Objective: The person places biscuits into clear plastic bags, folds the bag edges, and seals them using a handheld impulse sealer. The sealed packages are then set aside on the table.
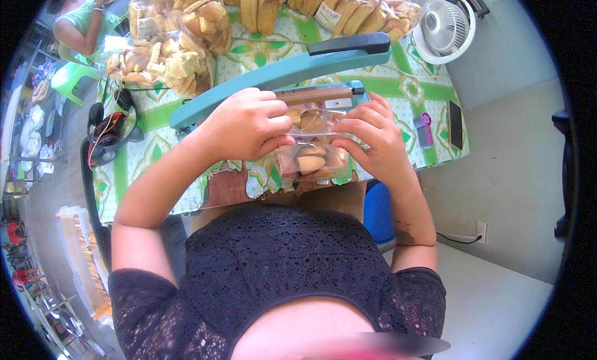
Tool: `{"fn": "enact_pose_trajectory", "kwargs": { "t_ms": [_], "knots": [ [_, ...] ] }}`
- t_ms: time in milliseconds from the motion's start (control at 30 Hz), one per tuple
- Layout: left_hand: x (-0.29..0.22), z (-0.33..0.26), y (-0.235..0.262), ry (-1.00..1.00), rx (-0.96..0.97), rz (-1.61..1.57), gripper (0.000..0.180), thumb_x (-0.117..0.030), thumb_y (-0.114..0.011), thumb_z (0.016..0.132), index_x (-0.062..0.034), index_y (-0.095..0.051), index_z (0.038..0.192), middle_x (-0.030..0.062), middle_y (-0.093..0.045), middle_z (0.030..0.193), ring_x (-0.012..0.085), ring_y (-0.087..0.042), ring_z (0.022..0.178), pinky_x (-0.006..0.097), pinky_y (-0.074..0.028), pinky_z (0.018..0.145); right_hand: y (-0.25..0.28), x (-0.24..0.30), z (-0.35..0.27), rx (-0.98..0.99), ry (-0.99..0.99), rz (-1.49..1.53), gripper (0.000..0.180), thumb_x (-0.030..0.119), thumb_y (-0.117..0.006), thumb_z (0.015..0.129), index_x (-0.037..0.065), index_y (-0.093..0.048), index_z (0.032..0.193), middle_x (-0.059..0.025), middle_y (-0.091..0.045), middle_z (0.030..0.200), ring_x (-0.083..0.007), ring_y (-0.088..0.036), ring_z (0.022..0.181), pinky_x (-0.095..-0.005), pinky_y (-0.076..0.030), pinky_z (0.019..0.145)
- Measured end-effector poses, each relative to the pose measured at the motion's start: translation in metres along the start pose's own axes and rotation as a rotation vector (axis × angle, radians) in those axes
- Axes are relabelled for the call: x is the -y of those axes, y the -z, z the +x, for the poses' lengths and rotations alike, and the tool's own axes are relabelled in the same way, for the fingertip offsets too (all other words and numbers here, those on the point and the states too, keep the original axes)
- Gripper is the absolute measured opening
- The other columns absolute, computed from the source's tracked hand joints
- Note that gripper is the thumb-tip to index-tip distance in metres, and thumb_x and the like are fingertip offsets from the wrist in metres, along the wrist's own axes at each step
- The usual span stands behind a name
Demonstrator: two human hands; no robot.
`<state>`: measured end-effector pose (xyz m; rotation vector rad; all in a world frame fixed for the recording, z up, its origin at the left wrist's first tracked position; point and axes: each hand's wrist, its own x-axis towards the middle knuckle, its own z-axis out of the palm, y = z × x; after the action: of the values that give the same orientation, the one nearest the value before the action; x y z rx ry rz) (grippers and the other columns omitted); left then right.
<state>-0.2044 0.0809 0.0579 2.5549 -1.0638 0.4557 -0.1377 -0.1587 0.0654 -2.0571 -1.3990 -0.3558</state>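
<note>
A clear plastic bag (311, 163) of brown bread pieces lies at the table's front edge, against a teal impulse sealer (242, 77). The sealer's long arm is raised, and its brown sealing strip (314, 93) shows behind the bag. My left hand (252, 125) is closed on the left side of the bag, thumb toward the middle, its fingers partly hidden. Across from it, my right hand (372, 136) pinches the bag's right side between thumb and fingers. The plastic between both hands looks drawn straight.
Big clear bags of bread pieces (177, 61) line the table's back. A white fan (443, 27) stands back right, near a black phone (456, 125) and a purple-edged gadget (425, 130). Headphones (112, 126) lie at left. Another person (81, 30) sits beyond, near a green stool (73, 80).
</note>
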Motion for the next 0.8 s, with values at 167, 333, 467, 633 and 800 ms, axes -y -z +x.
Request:
{"fn": "enact_pose_trajectory", "kwargs": {
  "t_ms": [167,333,467,633,800],
  "knots": [
    [0.004,-0.004,-0.005,-0.148,0.008,-0.026,0.024,-0.019,-0.066,0.073,-0.0087,-0.046,0.065,0.0043,-0.044,0.068,0.0229,-0.048,0.066,0.035,-0.039,0.06,-0.006,-0.003,-0.006,0.037,0.001,0.019,0.008,0.011,-0.069,0.07,0.009,-0.062,0.073,-0.0033,-0.058,0.072,-0.0221,-0.056,0.077,-0.0477,-0.035,0.098],
    [0.005,-0.005,-0.001,-0.122,-0.011,-0.053,0.026,-0.021,-0.066,0.074,-0.0088,-0.045,0.064,0.0035,-0.043,0.067,0.022,-0.047,0.066,0.035,-0.039,0.061,-0.005,-0.004,-0.003,0.061,0.013,0.048,0.01,0.011,-0.069,0.069,0.009,-0.061,0.074,-0.003,-0.057,0.071,-0.0221,-0.056,0.078,-0.0494,-0.033,0.099],
    [-0.002,-0.001,0.007,-0.034,0.078,0.071,0.028,-0.028,-0.068,0.073,-0.0089,-0.048,0.068,0.0042,-0.045,0.069,0.0228,-0.048,0.067,0.036,-0.038,0.063,0.004,0.001,0.001,0.181,-0.059,0.004,0.012,0.014,-0.07,0.069,0.011,-0.063,0.078,-0.0014,-0.058,0.076,-0.0219,-0.056,0.082,-0.0497,-0.03,0.099],
    [-0.013,0.012,0.003,0.011,-0.019,0.08,0.027,-0.032,-0.067,0.071,-0.0084,-0.054,0.078,0.0058,-0.054,0.082,0.0229,-0.053,0.074,0.036,-0.041,0.068,0.001,0.015,0.004,0.054,-0.038,-0.035,0.014,0.016,-0.071,0.069,0.013,-0.065,0.082,0.0002,-0.059,0.078,-0.0211,-0.056,0.084,-0.0476,-0.031,0.096],
    [-0.021,0.019,-0.013,0.058,-0.176,-0.082,0.019,-0.02,-0.066,0.072,-0.0066,-0.055,0.08,0.0083,-0.055,0.083,0.0261,-0.055,0.077,0.037,-0.045,0.07,-0.01,0.017,0.004,-0.019,0.003,-0.028,0.015,0.016,-0.07,0.068,0.013,-0.064,0.081,0.0004,-0.059,0.078,-0.02,-0.056,0.081,-0.0473,-0.031,0.096]
  ]
}}
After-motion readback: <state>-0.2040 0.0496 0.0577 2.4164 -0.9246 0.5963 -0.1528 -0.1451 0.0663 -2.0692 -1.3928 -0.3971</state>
